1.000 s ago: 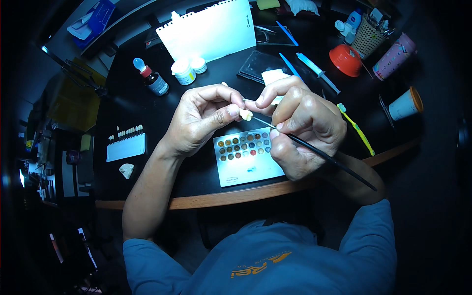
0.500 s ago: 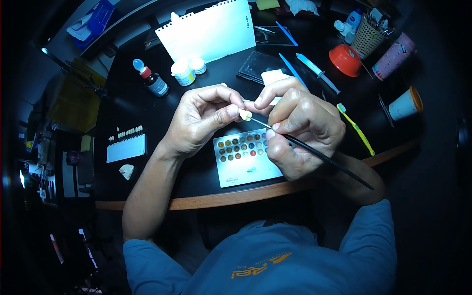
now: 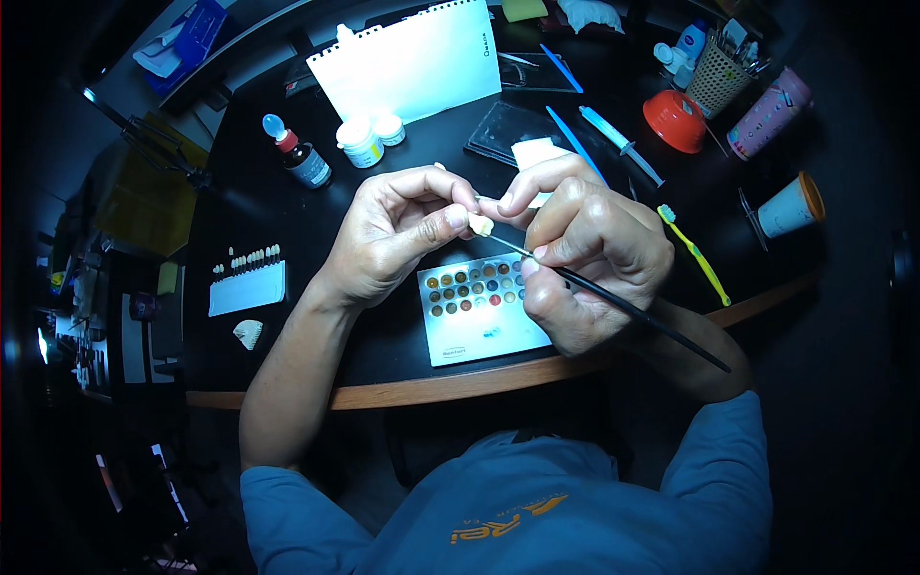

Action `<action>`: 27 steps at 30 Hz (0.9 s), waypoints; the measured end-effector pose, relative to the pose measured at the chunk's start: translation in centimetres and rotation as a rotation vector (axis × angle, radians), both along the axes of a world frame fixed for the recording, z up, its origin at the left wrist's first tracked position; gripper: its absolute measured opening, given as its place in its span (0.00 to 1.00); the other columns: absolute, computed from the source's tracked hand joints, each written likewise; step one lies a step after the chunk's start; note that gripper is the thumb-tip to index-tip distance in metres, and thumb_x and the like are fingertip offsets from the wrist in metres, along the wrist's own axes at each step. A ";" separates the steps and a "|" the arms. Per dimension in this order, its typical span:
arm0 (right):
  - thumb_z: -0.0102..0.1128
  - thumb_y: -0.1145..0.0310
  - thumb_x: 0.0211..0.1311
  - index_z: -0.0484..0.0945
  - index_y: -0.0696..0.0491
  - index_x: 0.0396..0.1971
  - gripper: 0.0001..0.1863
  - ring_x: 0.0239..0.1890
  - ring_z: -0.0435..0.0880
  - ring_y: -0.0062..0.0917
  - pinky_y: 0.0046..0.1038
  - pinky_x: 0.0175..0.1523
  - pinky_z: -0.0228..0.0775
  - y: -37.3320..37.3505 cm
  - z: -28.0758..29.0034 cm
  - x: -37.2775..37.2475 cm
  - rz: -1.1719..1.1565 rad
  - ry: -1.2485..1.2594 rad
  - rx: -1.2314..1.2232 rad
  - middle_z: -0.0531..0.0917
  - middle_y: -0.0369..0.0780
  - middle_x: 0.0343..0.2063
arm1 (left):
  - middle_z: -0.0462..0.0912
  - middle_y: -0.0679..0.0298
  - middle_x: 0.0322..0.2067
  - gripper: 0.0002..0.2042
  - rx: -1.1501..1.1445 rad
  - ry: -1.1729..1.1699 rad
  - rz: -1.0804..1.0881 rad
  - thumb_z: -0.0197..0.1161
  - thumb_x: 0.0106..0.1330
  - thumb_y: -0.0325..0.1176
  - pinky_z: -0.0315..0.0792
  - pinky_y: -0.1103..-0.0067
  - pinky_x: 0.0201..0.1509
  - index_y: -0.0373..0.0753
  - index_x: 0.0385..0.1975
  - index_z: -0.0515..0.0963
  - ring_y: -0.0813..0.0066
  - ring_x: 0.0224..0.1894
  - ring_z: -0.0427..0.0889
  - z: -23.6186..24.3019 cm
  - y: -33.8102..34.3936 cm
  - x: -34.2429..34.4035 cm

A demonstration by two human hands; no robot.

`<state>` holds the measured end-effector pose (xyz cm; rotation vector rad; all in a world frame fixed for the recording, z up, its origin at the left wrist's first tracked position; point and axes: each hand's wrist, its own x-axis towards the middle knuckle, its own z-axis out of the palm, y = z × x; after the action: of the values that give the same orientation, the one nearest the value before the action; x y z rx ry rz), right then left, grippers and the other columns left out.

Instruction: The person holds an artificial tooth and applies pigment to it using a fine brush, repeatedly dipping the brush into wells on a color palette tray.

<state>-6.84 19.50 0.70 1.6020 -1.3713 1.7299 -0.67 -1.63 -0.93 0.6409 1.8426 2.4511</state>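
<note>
My left hand pinches a small cream tooth-shaped piece between thumb and fingertips. My right hand grips a thin black-handled brush, its fine end at the piece; whether the bristles touch it is too small to tell. A finger of my right hand reaches close to my left fingertips. Below both hands lies a white palette with rows of small colour wells, partly covered by my right hand.
Left: shade tabs on a white holder, dropper bottle. Back: white jars, spiral pad. Right: blue-tinted syringe, red bowl, yellow toothbrush, cup, pink bottle. The desk's wooden edge runs in front.
Both hands stay in nearly the same pose over the last second. The brush and my right fingers have shifted very slightly.
</note>
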 end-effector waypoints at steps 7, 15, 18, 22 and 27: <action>0.61 0.80 0.38 0.72 0.54 0.18 0.07 0.34 0.85 0.31 0.30 0.39 0.77 0.0 0.3 0.1 -0.007 0.016 0.020 0.76 0.37 0.19 | 0.86 0.57 0.41 0.08 0.012 0.001 0.005 0.65 0.72 0.28 0.78 0.81 0.51 0.29 0.45 0.81 0.79 0.44 0.84 0.0 0.0 0.1; 0.61 0.79 0.37 0.71 0.54 0.18 0.07 0.33 0.84 0.32 0.31 0.39 0.78 0.1 0.0 0.0 0.027 0.010 -0.034 0.75 0.37 0.18 | 0.85 0.56 0.43 0.06 0.156 -0.002 -0.047 0.64 0.71 0.23 0.80 0.78 0.55 0.30 0.44 0.80 0.74 0.47 0.85 -0.3 0.4 -0.2; 0.61 0.79 0.38 0.71 0.54 0.18 0.07 0.34 0.84 0.33 0.31 0.39 0.77 0.2 -0.1 0.2 0.010 -0.020 -0.054 0.75 0.37 0.19 | 0.85 0.55 0.44 0.06 0.227 -0.036 -0.055 0.64 0.71 0.23 0.80 0.79 0.56 0.31 0.44 0.80 0.74 0.47 0.85 -0.4 0.6 -0.2; 0.55 0.85 0.48 0.71 0.59 0.27 0.07 0.41 0.80 0.36 0.44 0.50 0.87 0.8 0.2 0.2 0.041 0.033 0.031 0.75 0.43 0.22 | 0.84 0.55 0.45 0.06 0.370 -0.106 -0.100 0.64 0.71 0.23 0.79 0.79 0.56 0.33 0.45 0.81 0.75 0.47 0.84 -1.0 1.0 -0.2; 0.61 0.82 0.39 0.72 0.54 0.22 0.10 0.39 0.86 0.35 0.33 0.44 0.77 0.5 0.2 -0.1 -0.006 0.035 -0.048 0.76 0.38 0.22 | 0.83 0.57 0.43 0.06 0.434 -0.169 -0.091 0.64 0.71 0.23 0.78 0.78 0.58 0.34 0.44 0.81 0.76 0.48 0.83 -0.7 2.2 0.4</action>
<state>-6.96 20.03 0.92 1.5935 -1.3074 1.7103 -0.26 0.55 -1.61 0.4910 1.2030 2.7609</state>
